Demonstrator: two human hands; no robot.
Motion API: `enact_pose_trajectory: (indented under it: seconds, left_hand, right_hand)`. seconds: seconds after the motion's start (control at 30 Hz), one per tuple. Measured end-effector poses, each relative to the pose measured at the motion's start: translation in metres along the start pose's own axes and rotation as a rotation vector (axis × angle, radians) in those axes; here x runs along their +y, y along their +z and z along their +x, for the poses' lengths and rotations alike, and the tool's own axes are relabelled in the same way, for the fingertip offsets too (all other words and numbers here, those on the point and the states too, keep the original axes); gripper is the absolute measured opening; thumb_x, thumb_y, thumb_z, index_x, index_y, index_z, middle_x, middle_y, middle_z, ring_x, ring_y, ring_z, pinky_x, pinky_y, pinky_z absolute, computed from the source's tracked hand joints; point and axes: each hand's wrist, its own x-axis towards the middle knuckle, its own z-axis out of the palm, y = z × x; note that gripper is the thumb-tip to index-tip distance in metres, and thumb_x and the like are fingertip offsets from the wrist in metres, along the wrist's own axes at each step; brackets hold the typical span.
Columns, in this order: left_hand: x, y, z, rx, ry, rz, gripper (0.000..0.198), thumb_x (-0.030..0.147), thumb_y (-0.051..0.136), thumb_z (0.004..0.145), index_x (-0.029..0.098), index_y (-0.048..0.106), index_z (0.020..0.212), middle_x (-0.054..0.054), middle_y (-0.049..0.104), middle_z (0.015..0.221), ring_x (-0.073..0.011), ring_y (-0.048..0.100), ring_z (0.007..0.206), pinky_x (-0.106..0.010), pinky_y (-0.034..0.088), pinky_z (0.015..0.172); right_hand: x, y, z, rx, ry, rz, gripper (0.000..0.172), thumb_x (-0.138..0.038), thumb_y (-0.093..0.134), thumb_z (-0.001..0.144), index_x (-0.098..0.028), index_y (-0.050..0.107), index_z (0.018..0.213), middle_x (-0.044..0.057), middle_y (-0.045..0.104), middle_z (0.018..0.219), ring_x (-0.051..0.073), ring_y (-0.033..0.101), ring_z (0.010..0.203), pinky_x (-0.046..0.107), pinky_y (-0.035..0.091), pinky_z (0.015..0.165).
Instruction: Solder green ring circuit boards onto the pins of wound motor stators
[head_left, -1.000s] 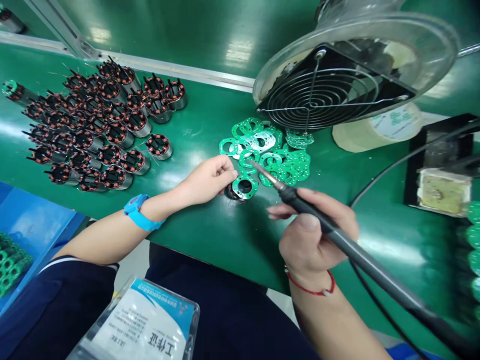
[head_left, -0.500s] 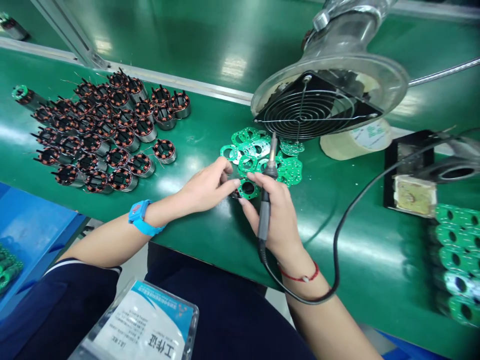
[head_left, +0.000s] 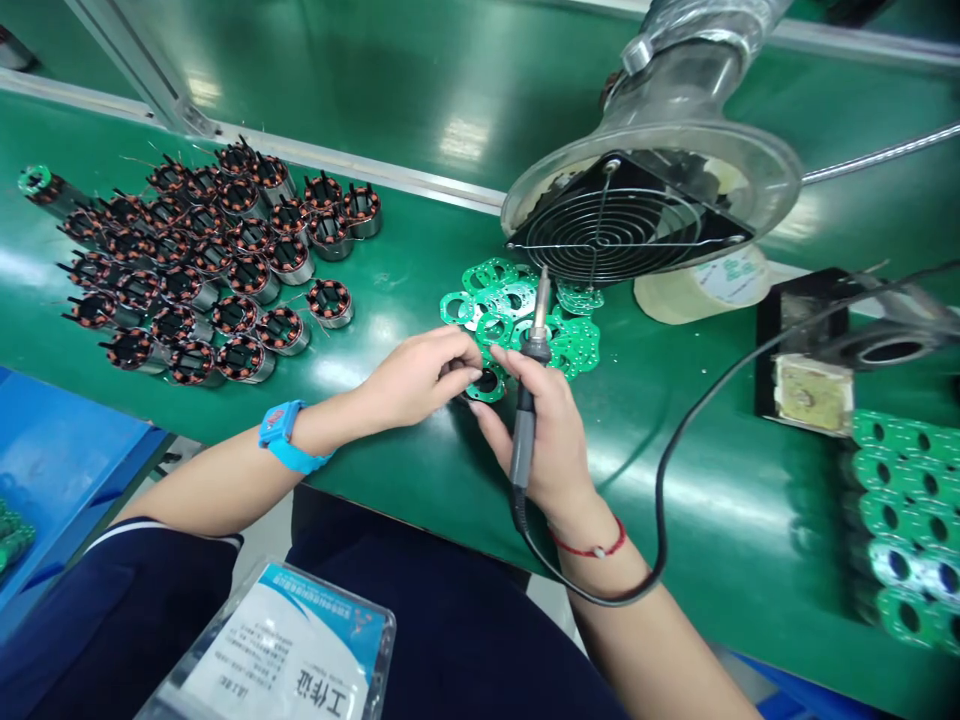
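Both hands now meet mid-frame. The left hand (head_left: 420, 375) pinches the green ring board (head_left: 489, 384), low on the surface (head_left: 420, 470) just below the loose pile of boards (head_left: 517, 300). The right hand (head_left: 551, 440), which a second ago held the soldering iron (head_left: 523, 430) slanted, now clamps it upright, tip up, fingertips touching that same board.

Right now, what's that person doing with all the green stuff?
A person works at a green bench. The left hand and right hand hold one green board between them. The right hand also grips a soldering iron, tip pointing away from the person. A pile of boards lies just beyond, and wound coils stand to the left.
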Motion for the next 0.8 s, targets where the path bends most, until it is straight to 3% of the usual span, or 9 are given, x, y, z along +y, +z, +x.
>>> enact_pose_trajectory:
  seconds: [0.13, 0.37, 0.53, 0.7, 0.8]
  left_hand:
    - [-0.002, 0.002, 0.001, -0.019, -0.093, -0.113, 0.007, 0.014, 0.055, 0.086, 0.016, 0.057, 0.079, 0.001, 0.056, 0.076, -0.0099, 0.048, 0.068, -0.024, 0.039, 0.064]
    - [-0.001, 0.001, 0.001, -0.051, -0.297, -0.247, 0.011, 0.013, 0.049, 0.082, 0.016, 0.051, 0.072, 0.006, 0.046, 0.062, -0.0083, 0.040, 0.057, -0.023, 0.031, 0.055]
    - [0.001, -0.002, 0.003, -0.055, -0.320, -0.187, 0.014, 0.012, 0.048, 0.079, 0.017, 0.048, 0.066, 0.006, 0.044, 0.059, -0.0083, 0.039, 0.057, -0.024, 0.029, 0.055]
    - [0.002, -0.003, 0.004, -0.038, -0.367, -0.114, 0.014, 0.012, 0.047, 0.080, 0.018, 0.048, 0.066, 0.006, 0.043, 0.058, -0.0086, 0.037, 0.056, -0.025, 0.028, 0.055]
    - [0.002, -0.002, 0.004, -0.026, -0.363, -0.091, 0.013, 0.011, 0.047, 0.080, 0.018, 0.048, 0.068, 0.006, 0.044, 0.059, -0.0086, 0.037, 0.056, -0.025, 0.028, 0.055]
  right_hand:
    - [-0.007, -0.002, 0.001, 0.017, -0.075, -0.029, 0.061, -0.021, 0.062, 0.091, -0.032, 0.036, 0.145, 0.007, 0.067, 0.129, 0.027, 0.062, 0.117, 0.047, 0.052, 0.090]
    - [-0.013, -0.006, 0.003, 0.005, -0.027, -0.054, 0.042, -0.016, 0.058, 0.092, -0.027, 0.051, 0.132, 0.005, 0.076, 0.101, 0.023, 0.069, 0.088, 0.041, 0.052, 0.080]
    - [-0.011, -0.009, -0.005, 0.137, 0.078, 0.100, 0.041, -0.023, 0.058, 0.095, -0.027, 0.052, 0.135, 0.004, 0.077, 0.096, 0.024, 0.073, 0.092, 0.043, 0.056, 0.085]
    - [-0.008, -0.011, -0.017, 0.354, 0.194, 0.255, 0.029, -0.035, 0.059, 0.094, -0.023, 0.066, 0.119, 0.006, 0.073, 0.095, 0.018, 0.069, 0.061, 0.033, 0.056, 0.055]
    - [-0.006, -0.013, -0.022, 0.357, 0.147, 0.282, 0.023, -0.035, 0.059, 0.092, -0.023, 0.070, 0.108, 0.003, 0.070, 0.084, 0.015, 0.062, 0.052, 0.032, 0.053, 0.051]
